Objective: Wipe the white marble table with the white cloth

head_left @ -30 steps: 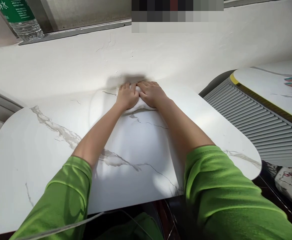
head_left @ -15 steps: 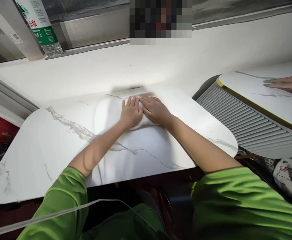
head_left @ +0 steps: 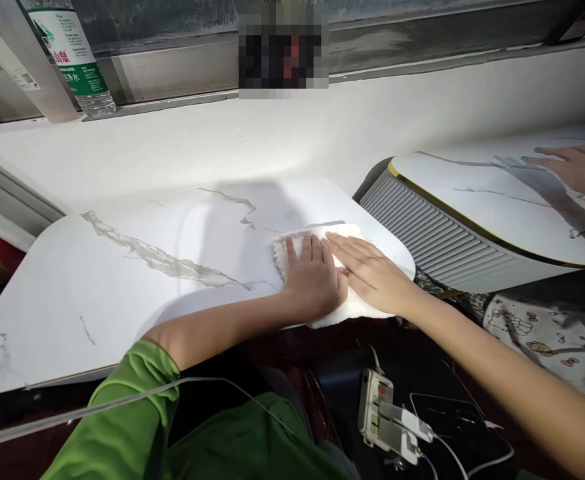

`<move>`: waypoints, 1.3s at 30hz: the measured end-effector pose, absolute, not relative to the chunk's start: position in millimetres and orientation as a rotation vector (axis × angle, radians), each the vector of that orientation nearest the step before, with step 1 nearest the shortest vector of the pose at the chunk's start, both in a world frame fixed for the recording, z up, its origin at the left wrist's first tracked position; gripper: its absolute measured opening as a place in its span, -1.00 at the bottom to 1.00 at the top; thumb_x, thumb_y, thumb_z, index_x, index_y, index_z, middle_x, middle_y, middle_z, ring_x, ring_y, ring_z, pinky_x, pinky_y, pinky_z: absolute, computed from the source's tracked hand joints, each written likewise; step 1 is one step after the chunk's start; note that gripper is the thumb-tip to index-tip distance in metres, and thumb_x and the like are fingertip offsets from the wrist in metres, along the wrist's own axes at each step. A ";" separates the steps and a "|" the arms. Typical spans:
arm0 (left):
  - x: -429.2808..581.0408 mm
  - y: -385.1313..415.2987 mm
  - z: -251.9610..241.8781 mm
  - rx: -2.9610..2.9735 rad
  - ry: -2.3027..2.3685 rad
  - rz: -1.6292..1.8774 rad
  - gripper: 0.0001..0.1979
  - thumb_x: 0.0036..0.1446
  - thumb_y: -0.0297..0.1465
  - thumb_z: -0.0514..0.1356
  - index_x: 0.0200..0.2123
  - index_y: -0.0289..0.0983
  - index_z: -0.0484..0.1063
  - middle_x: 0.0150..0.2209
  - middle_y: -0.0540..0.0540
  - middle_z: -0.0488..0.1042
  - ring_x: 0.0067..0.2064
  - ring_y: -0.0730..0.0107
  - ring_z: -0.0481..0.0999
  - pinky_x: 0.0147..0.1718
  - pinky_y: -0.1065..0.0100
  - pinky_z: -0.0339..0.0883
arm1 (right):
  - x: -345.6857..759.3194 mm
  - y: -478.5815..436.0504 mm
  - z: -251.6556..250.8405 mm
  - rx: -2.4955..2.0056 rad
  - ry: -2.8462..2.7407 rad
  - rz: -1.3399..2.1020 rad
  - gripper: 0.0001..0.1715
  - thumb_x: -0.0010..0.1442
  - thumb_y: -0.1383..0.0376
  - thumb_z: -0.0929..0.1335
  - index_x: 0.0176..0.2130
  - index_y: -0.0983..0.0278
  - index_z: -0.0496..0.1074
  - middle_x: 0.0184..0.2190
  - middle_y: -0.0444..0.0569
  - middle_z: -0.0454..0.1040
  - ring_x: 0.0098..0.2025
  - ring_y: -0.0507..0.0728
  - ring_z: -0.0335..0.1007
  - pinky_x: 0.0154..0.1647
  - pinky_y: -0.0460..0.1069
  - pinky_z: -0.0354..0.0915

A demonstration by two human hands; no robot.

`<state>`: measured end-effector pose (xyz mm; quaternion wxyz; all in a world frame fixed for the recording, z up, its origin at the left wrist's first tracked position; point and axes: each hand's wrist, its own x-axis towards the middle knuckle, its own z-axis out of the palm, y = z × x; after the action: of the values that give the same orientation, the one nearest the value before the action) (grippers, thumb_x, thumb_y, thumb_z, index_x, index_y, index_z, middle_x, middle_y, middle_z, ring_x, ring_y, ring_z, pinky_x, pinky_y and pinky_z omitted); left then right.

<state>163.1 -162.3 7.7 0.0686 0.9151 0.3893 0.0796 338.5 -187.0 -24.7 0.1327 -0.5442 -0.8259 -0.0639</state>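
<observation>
A white cloth [head_left: 357, 310] with a ruffled edge lies spread at the right end of the marble-patterned tabletop [head_left: 137, 293], part of it hanging over the front edge. My left hand [head_left: 315, 277] presses down on its left half, fingers stretched out and pointing away from me. Beside it my right hand [head_left: 372, 273] rests flat on the same cloth, fingers extended toward the upper left. The two hands touch or overlap near the thumbs. Much of the cloth's middle is hidden under them.
A plastic water bottle [head_left: 79, 67] stands on the window ledge at upper left. To the right, another person's hand [head_left: 579, 177] is over a second marble-patterned top [head_left: 482, 193]. A power strip [head_left: 372, 407] with plugged-in chargers sits below the table edge. A white cable [head_left: 122, 407] crosses in front.
Both hands have slid the cloth rightward and toward me, from the tabletop's middle to its right front edge. The cloth now lies flatter. The other person's hand has shifted. My view has turned right.
</observation>
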 end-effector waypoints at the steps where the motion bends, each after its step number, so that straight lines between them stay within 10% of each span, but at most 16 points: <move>1: 166.1 -160.6 7.6 2.743 1.165 0.253 -0.40 0.37 -0.33 -0.14 0.36 -0.60 0.04 0.40 -0.39 0.04 0.45 0.02 -0.05 0.39 -0.13 -0.25 | 342.6 -185.2 -25.4 -1.596 -2.388 -0.180 -0.24 0.35 0.31 0.12 0.46 0.22 -0.15 0.40 0.03 0.10 0.40 0.26 0.08 0.35 0.32 0.16; 39: 217.2 100.7 -6.3 2.532 1.347 0.354 -0.48 0.39 -0.38 -0.27 0.34 -0.25 0.12 0.38 -0.03 0.16 0.41 0.12 0.01 0.42 0.05 -0.29 | 371.5 93.2 -29.4 -1.647 -2.178 -0.020 -0.45 0.37 0.17 0.10 0.21 0.25 0.36 0.20 0.08 0.43 0.24 0.32 0.29 0.28 0.26 0.15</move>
<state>217.2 100.7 -6.3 0.1256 0.8693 0.4624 0.1214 371.5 93.2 -29.4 0.2042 -0.5905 -0.7807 -0.0070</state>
